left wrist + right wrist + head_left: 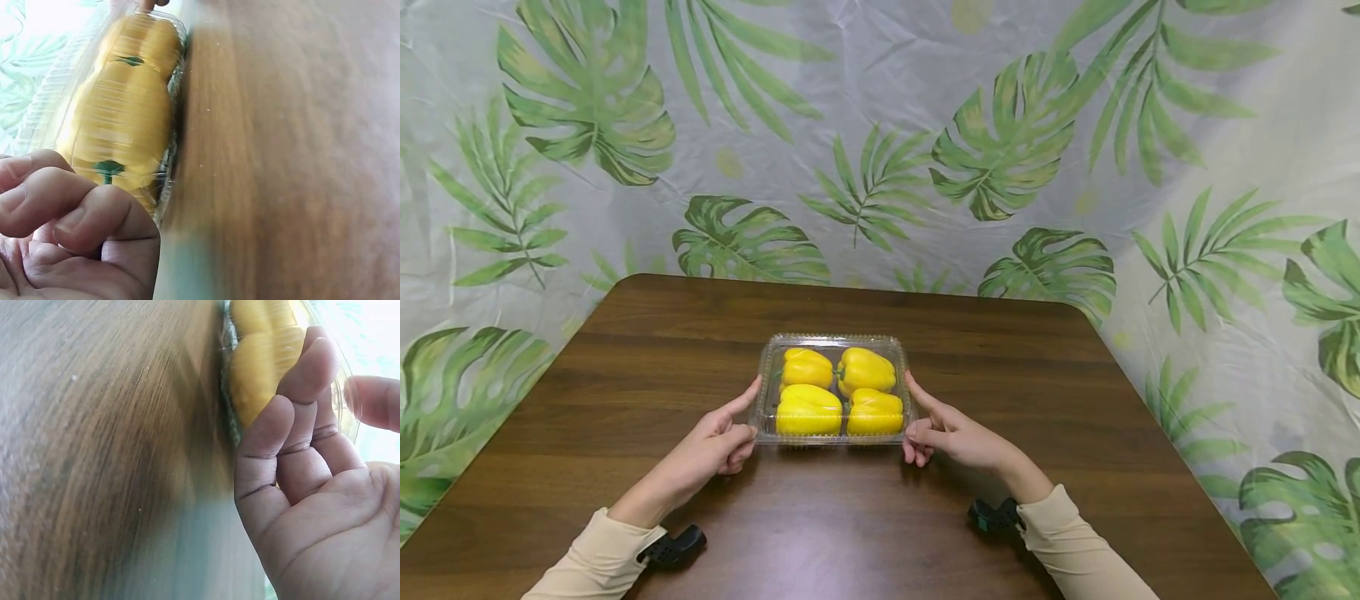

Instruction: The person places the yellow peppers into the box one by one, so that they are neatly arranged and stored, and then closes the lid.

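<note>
A clear plastic clamshell container (pixel 832 440) with several yellow bell peppers (pixel 808 408) inside sits low over the middle of the table. My left hand (pixel 718 437) grips its left rim, index finger stretched along the side and thumb at the near corner. On the opposite rim, my right hand (pixel 951 433) holds the container the same way. Curled fingers of the left hand (pixel 81 219) show beside the clear wall in the left wrist view, with green pepper stems (pixel 109 169) behind the plastic. The right wrist view shows the right thumb (pixel 378 403) against the rim.
The dark wooden table (pixel 850 533) has rounded far corners. Behind it and along the sides hangs a pale cloth (pixel 895 75) printed with green leaves. Each wrist wears a black strap device, the left one (pixel 673 547) close over the tabletop.
</note>
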Demonstrator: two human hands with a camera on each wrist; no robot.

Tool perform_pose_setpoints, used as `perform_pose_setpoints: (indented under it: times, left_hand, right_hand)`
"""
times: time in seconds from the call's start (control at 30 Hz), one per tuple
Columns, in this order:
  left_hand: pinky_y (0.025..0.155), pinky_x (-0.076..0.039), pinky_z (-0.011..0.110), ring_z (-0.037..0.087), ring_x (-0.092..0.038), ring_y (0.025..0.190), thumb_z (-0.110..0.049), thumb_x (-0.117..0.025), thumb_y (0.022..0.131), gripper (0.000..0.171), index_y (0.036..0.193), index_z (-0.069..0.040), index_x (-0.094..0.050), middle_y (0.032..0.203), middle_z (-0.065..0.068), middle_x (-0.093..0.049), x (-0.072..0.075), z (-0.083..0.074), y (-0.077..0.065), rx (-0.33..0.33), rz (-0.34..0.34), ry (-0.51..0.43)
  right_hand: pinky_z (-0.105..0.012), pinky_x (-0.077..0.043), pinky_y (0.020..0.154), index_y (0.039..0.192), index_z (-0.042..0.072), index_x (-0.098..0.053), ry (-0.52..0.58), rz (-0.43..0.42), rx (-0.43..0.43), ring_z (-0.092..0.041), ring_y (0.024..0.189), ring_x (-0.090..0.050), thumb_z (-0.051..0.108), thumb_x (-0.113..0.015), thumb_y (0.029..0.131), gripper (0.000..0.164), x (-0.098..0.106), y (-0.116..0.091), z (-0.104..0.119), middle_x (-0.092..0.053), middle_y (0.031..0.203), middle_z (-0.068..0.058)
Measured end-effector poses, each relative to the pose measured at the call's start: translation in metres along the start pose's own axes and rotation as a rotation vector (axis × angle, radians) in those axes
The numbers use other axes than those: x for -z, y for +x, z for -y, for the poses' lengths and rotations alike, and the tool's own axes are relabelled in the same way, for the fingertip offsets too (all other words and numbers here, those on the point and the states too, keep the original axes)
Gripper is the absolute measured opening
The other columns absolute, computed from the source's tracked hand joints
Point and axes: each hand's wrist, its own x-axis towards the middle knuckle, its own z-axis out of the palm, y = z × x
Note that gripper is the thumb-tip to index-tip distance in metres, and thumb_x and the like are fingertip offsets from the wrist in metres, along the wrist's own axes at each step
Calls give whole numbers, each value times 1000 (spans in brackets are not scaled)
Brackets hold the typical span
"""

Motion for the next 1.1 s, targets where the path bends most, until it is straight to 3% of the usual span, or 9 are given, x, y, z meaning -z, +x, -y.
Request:
perform_pose_setpoints:
  times: [0.27,0.7,0.97,1.1]
  left_hand:
    - [51,-27,25,8,-35,57,-4,-43,109,79,175,-22,-4,66,-3,-38,-1,-1,-1,22,-9,-8]
    - [51,-28,23,7,-35,57,-4,-43,109,79,175,-22,-4,67,-4,-38,-1,0,0,13,-2,-9]
    - [51,-32,23,8,-40,58,-6,-44,110,79,175,-23,-3,67,-1,-42,0,-3,-2,25,-9,25]
    - [53,-41,22,9,-45,58,-7,-46,110,77,175,-22,-7,69,1,-49,3,-4,-3,29,-22,49]
  right_hand:
    - [-27,-59,78,171,16,17,10,-8,-5,-12,78,-64,13,-47,115,85,-2,0,-1,-65,92,-37]
    - [-27,-55,74,172,14,14,16,-14,26,-27,71,-58,12,-49,115,85,1,1,-4,-62,89,-42]
    - [-26,-59,75,173,21,9,67,-61,-27,-15,73,-63,12,-49,114,84,-1,2,-5,-73,87,-14]
    - [-31,-62,79,174,18,8,42,-65,-14,-16,80,-70,13,-51,114,84,1,2,-4,-76,94,-22]
